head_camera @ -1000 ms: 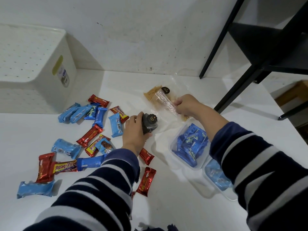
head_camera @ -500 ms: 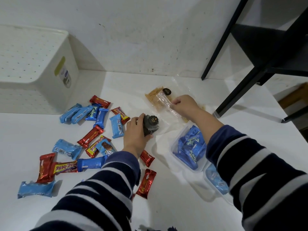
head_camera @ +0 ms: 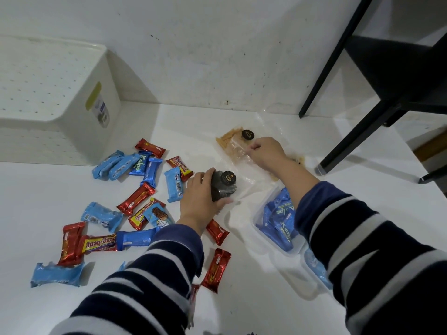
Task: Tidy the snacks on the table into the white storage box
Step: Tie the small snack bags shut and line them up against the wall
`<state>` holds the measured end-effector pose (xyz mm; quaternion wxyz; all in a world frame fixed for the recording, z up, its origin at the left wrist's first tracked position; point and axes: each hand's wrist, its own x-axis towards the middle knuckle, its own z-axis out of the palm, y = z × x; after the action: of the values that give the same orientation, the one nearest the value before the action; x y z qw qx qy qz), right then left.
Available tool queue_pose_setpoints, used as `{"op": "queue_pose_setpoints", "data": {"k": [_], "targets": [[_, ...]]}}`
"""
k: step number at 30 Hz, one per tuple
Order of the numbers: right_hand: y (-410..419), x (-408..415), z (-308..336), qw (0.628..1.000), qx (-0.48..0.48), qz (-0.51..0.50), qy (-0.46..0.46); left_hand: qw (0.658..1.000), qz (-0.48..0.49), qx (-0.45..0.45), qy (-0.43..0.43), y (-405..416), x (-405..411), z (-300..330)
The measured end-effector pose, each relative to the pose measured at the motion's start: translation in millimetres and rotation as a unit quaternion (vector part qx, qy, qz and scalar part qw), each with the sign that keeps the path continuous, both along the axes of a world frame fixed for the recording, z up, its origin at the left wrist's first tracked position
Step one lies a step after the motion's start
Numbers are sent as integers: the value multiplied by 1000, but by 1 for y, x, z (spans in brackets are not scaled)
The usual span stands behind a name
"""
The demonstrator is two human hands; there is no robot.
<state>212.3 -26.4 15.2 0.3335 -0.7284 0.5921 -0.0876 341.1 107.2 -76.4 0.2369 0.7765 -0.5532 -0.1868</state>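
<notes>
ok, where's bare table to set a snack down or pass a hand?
Free: the strip between the white storage box and the clear cracker bag, and the near table between the sleeves. Crowded: the wrapped bars left of the left hand.

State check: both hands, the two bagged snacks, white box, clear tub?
left hand: grips dark snack bag
dark snack bag: held, resting on table
right hand: pinches clear cracker bag
clear cracker bag: flat on table
white storage box: open-topped; contents not visible
clear tub: lidless, holds blue packets
</notes>
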Motion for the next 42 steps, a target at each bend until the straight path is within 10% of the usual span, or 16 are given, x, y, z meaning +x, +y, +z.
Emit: {"op": "queue_pose_setpoints", "data": {"k": [10,42], "targets": [[0,3,5,998,25,59,-26,991,-44,32,124,-30,14,12],[-2,24,5,995,-53,5,-82,987,-28,-49,153,-18,5,13]]}}
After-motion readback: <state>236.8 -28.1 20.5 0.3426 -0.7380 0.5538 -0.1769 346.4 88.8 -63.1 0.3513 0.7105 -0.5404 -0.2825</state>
